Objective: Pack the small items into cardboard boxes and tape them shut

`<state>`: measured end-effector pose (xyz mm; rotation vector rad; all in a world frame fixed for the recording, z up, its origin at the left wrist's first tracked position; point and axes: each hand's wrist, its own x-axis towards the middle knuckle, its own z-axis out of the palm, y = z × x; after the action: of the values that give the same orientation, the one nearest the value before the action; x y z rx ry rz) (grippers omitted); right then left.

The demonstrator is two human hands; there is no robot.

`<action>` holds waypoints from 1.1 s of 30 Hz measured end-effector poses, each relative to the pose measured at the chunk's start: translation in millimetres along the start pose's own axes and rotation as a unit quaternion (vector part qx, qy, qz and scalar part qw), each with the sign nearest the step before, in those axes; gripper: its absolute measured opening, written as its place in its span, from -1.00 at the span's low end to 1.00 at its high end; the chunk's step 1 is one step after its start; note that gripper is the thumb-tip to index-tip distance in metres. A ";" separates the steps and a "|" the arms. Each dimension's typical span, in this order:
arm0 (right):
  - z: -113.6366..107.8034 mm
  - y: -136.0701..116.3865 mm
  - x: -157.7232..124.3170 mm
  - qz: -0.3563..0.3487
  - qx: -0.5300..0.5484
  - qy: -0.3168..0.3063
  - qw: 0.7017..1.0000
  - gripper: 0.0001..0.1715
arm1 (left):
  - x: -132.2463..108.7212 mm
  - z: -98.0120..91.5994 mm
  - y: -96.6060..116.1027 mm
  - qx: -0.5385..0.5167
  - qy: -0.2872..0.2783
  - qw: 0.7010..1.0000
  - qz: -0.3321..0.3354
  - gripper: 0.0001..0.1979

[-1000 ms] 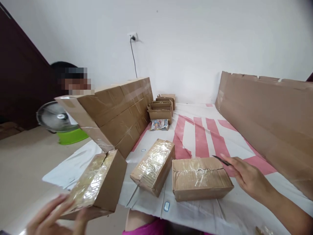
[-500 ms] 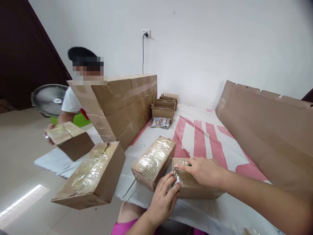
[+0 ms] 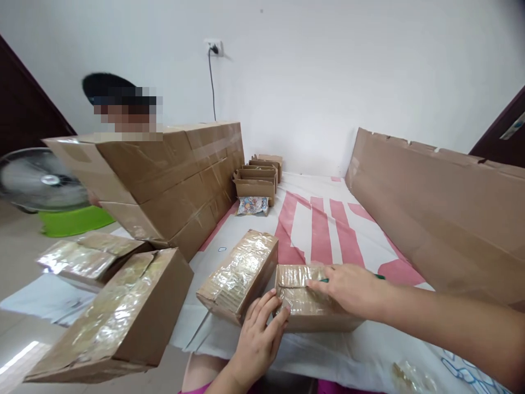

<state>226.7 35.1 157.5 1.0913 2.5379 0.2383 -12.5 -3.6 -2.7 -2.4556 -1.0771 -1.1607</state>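
A small taped cardboard box (image 3: pixel 305 306) lies on the white and red sheet (image 3: pixel 324 230) in front of me. My left hand (image 3: pixel 258 339) presses against its near left corner, fingers curled on the edge. My right hand (image 3: pixel 348 287) rests on top of it, closed around a thin green-tipped tool (image 3: pixel 379 277). A second taped box (image 3: pixel 238 273) lies just to the left, touching it. Two more taped boxes, the nearer box (image 3: pixel 118 317) and the farther box (image 3: pixel 88 257), lie at the left.
A long stack of large cartons (image 3: pixel 164 175) runs along the left, with another person behind it. Open small boxes (image 3: pixel 256 178) and a printed packet (image 3: pixel 252 206) sit at the back. A flat cardboard sheet (image 3: pixel 443 219) leans at the right. A fan (image 3: pixel 41 180) stands far left.
My left hand left the big taped box at the left and came to the box in front. My right hand moved onto that box's top. Another box has arrived at the left.
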 end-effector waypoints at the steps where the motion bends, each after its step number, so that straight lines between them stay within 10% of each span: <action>1: 3.0 6.3 -9.0 0.015 -0.007 -0.012 1.000 -0.27 | 0.9 -0.2 -0.3 0.003 -0.002 1.000 0.000 -0.63; 12: 25.4 51.1 -91.4 0.125 0.088 -0.014 0.988 -0.25 | 29.6 -18.6 9.9 -0.032 -0.024 0.999 -0.028 -0.83; 26: 21.6 9.5 -13.9 0.002 0.079 0.075 0.994 -0.30 | 74.0 -19.1 22.6 0.048 -0.144 0.981 -0.124 -0.80; 33: 17.4 24.4 -42.6 0.080 0.057 -0.043 0.994 -0.23 | 78.5 -23.9 21.1 0.064 -0.211 0.966 -0.136 -0.79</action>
<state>276.8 21.1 160.0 1.3221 2.4144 0.0874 21.4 11.4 73.5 -2.5714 -1.5913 -0.6068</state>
